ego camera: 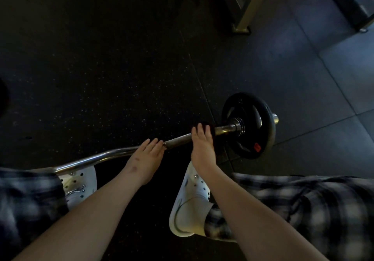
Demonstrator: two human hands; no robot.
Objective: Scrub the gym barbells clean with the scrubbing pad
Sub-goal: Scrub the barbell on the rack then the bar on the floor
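right hand [202, 145] was laid, fingers straight, on scrubbing pad [210, 130] pressed to barbell [178, 139] beside its plate [251, 125] | left hand [147, 155] was rested on the bar, fingers straight, together | barbell was laid across black speckled mat [101, 68], plate end at mat's right edge by grey tiles [323, 78]

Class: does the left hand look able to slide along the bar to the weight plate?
Probably not: the right hand, pressing the scrubbing pad on the bar, blocks the way.
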